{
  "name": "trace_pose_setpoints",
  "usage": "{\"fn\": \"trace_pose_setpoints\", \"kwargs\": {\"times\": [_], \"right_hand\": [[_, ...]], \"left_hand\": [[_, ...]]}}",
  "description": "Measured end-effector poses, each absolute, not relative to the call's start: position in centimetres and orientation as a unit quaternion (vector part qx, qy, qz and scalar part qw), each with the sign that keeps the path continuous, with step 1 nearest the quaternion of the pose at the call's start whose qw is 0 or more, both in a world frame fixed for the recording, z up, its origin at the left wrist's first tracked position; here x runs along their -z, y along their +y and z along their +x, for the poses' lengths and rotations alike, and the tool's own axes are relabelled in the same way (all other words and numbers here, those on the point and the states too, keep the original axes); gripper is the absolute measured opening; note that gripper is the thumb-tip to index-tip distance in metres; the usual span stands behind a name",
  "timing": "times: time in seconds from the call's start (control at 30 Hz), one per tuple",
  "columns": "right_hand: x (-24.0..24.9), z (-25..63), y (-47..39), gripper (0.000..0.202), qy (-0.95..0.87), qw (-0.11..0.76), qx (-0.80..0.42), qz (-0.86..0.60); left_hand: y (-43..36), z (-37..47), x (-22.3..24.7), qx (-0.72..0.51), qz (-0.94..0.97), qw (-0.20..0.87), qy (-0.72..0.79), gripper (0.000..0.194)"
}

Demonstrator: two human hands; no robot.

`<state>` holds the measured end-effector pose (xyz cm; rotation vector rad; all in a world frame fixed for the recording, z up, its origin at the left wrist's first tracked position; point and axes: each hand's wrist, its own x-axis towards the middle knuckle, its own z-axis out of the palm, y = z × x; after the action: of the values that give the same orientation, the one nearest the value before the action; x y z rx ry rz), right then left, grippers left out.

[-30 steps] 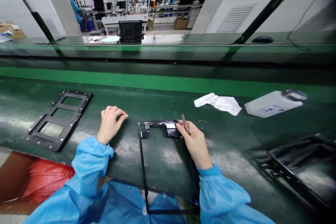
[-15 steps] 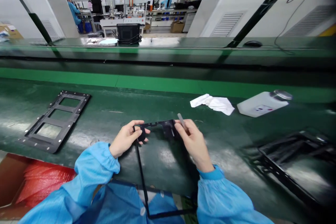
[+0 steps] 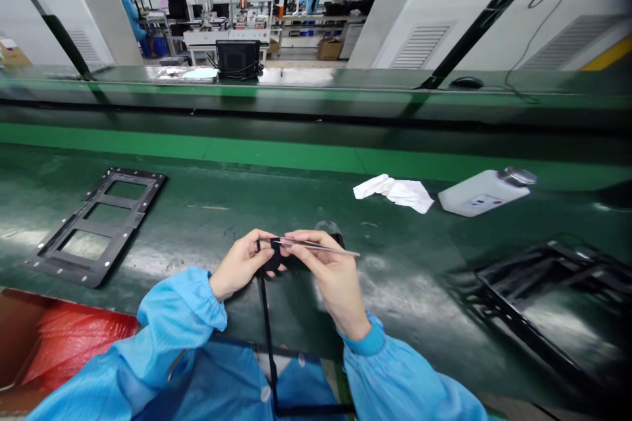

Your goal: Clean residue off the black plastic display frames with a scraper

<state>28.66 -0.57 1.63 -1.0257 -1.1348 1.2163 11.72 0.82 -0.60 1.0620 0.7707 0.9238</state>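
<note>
My left hand [image 3: 243, 264] is closed on a corner of a thin black frame [image 3: 267, 329], which hangs down over the bench's near edge toward my lap. Between my fingers there is a dark rounded part of it. In my right hand [image 3: 332, 271] I pinch a pair of metal tweezers [image 3: 326, 247], lying nearly level with the tips pointing left. Those tips reach the frame's corner at my left fingers; whether they grip anything there is too small to tell. My right hand hides much of the frame's far side.
On the green bench [image 3: 237, 184] a black plate with three windows [image 3: 121, 230] lies left. A crumpled white wipe [image 3: 395, 193] and a white bottle with metal cap [image 3: 484, 193] sit back right. Black frames [image 3: 533, 322] lie right. Red wrap [image 3: 79, 335] fills a carton at lower left.
My right hand has moved left from the frame's far right corner to beside my left fingers. The tweezers have swung from pointing away to lying nearly level.
</note>
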Motion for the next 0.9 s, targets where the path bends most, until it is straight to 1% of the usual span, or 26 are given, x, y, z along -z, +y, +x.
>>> {"fn": "trace_pose_setpoints", "kwargs": {"times": [0.13, 0.3, 0.63, 0.9], "right_hand": [[-0.6, 28.3, -0.8, 0.019, -0.512, 0.555, -0.463, -0.464], [-0.3, 27.9, -0.8, 0.015, -0.511, 0.569, -0.436, -0.474], [0.2, 27.6, -0.6, 0.017, -0.498, 0.574, -0.434, -0.484], [0.4, 27.5, -0.2, 0.018, -0.484, 0.562, -0.461, -0.487]], "left_hand": [[0.8, 11.7, 0.7, -0.416, 0.469, 0.701, 0.341, 0.042], [0.7, 11.7, 0.9, -0.421, 0.46, 0.702, 0.344, 0.042], [0.7, 11.7, 0.9, -0.417, 0.461, 0.701, 0.35, 0.041], [0.6, 11.8, 0.7, -0.42, 0.468, 0.696, 0.347, 0.04]]}}
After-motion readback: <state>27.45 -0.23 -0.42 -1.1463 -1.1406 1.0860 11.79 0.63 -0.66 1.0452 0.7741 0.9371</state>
